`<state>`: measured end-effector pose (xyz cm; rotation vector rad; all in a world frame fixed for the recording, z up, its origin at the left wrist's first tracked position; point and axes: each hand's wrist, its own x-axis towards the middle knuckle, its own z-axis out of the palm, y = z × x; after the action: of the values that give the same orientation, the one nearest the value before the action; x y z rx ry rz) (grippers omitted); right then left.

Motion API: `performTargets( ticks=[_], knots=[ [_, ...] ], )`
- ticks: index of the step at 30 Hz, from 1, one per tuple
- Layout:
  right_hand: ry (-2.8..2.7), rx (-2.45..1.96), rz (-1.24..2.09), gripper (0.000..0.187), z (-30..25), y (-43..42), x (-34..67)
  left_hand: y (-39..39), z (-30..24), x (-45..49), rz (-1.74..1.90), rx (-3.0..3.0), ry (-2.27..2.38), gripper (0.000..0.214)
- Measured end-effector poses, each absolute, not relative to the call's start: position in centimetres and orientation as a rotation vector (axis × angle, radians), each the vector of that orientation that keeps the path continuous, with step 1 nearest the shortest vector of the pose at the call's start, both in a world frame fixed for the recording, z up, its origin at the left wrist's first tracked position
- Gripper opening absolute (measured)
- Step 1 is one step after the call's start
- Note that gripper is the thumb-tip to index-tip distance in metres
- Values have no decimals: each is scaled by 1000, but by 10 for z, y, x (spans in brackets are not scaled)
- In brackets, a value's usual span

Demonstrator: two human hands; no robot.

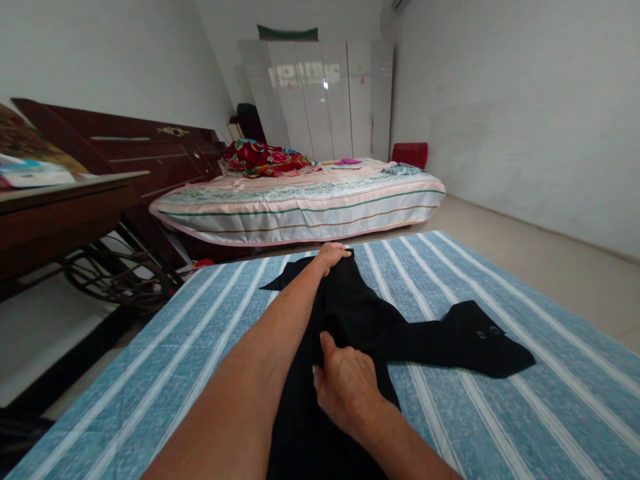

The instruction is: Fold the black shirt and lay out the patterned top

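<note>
Left hand [332,256] stretched out, fingers clenched on far edge of black cloth garment [370,320]. Right hand [347,385] fingers pinch its near fold. Blue white-striped sheet [500,413] lies beneath.

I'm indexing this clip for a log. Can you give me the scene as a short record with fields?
surface: blue striped cloth, spread flat
item: black garment, lying on the cloth, one part with two round fasteners out to the right
left hand: arm stretched out, fingers closed on the garment's far edge
right hand: close in, thumb pinching the garment
background: bed, white wardrobe, dark wooden table
</note>
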<state>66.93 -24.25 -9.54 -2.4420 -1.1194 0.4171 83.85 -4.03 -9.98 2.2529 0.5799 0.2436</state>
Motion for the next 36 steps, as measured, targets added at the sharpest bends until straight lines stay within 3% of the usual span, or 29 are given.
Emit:
performTargets(
  ticks=[20,26,29,33,36],
  knots=[
    [-1150,-2373,445,47,-93,-240,669,-24,-107,835,308,2570,592,28],
    [-1425,-2379,477,33,-49,-262,677,-23,-94,807,306,2658,623,25],
    [-1205,-2483,249,35,-32,-293,709,-26,-86,782,310,2711,638,18],
    [-850,-2833,16,47,-54,-341,769,-33,-74,739,394,2775,600,23],
    [-781,-2911,72,51,-95,-369,798,-42,-71,704,414,2794,573,28]
  ],
)
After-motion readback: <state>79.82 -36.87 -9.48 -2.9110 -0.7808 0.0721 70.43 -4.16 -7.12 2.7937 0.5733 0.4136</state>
